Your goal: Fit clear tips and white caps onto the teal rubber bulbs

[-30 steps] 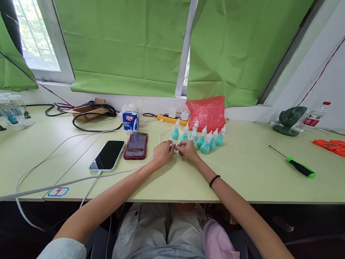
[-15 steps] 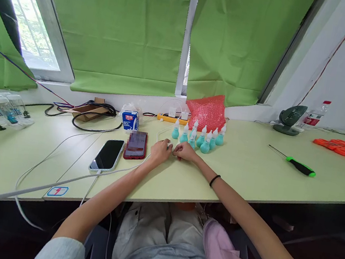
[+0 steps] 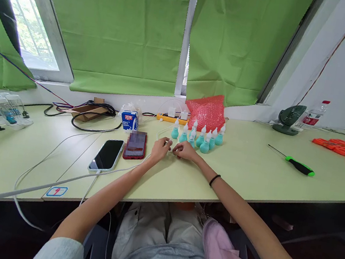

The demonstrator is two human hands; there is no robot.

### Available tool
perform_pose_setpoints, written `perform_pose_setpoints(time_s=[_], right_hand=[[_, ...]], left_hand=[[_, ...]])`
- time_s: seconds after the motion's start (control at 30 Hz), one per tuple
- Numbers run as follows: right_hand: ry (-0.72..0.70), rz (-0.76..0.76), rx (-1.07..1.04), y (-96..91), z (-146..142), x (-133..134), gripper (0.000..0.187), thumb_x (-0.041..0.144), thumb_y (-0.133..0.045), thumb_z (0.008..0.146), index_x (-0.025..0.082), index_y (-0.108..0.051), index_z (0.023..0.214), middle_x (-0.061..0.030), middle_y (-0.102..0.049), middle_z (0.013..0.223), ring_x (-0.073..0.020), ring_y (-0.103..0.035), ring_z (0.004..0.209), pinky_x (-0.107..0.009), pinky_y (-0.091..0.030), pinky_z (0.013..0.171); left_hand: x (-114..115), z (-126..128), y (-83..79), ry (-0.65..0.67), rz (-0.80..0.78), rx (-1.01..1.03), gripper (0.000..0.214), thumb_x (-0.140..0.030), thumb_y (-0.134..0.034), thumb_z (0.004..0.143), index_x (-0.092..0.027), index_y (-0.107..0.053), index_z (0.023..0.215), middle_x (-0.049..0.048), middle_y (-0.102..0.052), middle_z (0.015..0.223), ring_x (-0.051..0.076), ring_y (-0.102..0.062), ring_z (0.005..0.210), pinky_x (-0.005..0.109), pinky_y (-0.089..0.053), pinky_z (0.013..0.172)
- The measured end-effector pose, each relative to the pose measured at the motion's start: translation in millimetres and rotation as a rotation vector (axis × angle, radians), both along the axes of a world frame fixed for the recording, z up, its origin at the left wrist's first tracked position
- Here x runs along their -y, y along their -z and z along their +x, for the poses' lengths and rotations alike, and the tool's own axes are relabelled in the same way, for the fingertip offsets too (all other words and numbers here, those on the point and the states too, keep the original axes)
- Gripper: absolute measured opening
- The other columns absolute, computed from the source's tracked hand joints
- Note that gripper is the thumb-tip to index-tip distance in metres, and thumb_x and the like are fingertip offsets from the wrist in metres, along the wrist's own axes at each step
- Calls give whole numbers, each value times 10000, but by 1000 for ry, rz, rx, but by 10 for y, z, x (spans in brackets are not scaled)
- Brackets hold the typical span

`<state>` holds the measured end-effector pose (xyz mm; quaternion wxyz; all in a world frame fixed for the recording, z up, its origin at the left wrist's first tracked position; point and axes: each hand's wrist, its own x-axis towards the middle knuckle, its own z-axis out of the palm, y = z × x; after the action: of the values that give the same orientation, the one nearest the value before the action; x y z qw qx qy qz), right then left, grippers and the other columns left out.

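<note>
While the teal bottles [image 3: 201,139] already stand capped at frame centre, the left hand [image 3: 159,149] and right hand [image 3: 186,151] just below both pinch their grip shut on a small white piece [image 3: 171,147] (too small to identify), seemingly unfinished work.

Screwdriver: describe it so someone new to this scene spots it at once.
On the long pale-green desk, look at the right half, in front of the small dark fan. The screwdriver lies flat and alone there; its thin metal shaft and black-and-green handle set it apart from the orange parts farther right.
</note>
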<state>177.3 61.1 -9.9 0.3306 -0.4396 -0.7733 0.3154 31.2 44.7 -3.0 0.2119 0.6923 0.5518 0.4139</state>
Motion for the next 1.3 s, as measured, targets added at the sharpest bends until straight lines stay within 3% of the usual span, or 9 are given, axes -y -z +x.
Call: perform_pose_setpoints(time_s=[0.27, 0.53, 0.8, 0.93, 1.07, 1.3], right_hand=[[61, 73, -191, -60, -21, 34, 110, 180, -547, 590, 120, -622, 644, 27, -525, 412, -81, -480, 396, -183, -352, 433], [50, 48, -326, -82, -22, 32, 262, 348, -633, 569, 113, -641, 685, 30, -514, 421, -72, -456, 393, -192, -338, 417], [52, -28, -402, -71, -20, 13, 322, 429, -632, 575, 128, -605, 688, 28, -521, 441, -68, -451, 408, -186, -346, 412], [50, -81, -417, -86, -21, 33, 341, 469, -582, 633, 154, -534, 753, 21, -551, 490, -73, -475, 418, -173, -354, 395], [0, -125, -350, -60, -53, 45, 364, 517, -522, 674, 154, -497, 660, 19, -522, 430, -66, -431, 348, -169, -314, 344], [47, 5, -365, -57, -66, 26, 378, 521, -449, 719, 176, -398, 572, 57, -415, 395, -60, -393, 366, -172, -297, 378]], left_hand=[[-41, 2, -12, 127, -114, 311, 230, -289, -406, 751, -117, -559, 749, 40, -610, 542, 110, -528, 434, 204, -408, 454], [-9, -1, -26, 222, -212, 425, 203, -282, -405, 725, -125, -527, 682, 37, -585, 510, 104, -499, 388, 212, -411, 424], [-40, -20, -16, 251, -168, 362, 246, -204, -345, 711, -109, -568, 751, 32, -595, 536, 108, -505, 420, 212, -413, 446], [-17, 2, -20, 246, -70, 286, 260, -175, -355, 687, -110, -600, 746, 23, -604, 585, 117, -528, 513, 210, -415, 513], [50, 27, -33, 220, 61, 209, 232, -205, -429, 687, -131, -598, 829, -10, -580, 610, 104, -505, 571, 189, -375, 538], [120, 37, -78, 231, 109, 69, 242, -266, -477, 711, -129, -570, 888, -26, -553, 564, 86, -469, 505, 179, -337, 488]])
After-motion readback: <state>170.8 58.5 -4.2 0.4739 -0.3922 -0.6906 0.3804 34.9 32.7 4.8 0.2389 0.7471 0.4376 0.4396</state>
